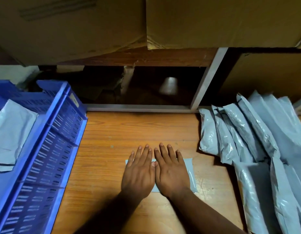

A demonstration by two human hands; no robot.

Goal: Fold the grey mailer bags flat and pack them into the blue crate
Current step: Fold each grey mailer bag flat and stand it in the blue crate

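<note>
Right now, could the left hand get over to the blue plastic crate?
Probably yes: the left hand presses the folded grey mailer bag, and only bare wooden tabletop separates it from the blue plastic crate.

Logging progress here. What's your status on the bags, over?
Both hands, left and right, flat on a folded bag on the table. Crate left, some bags inside. Unfolded pile right. Path to crate clear.
</note>
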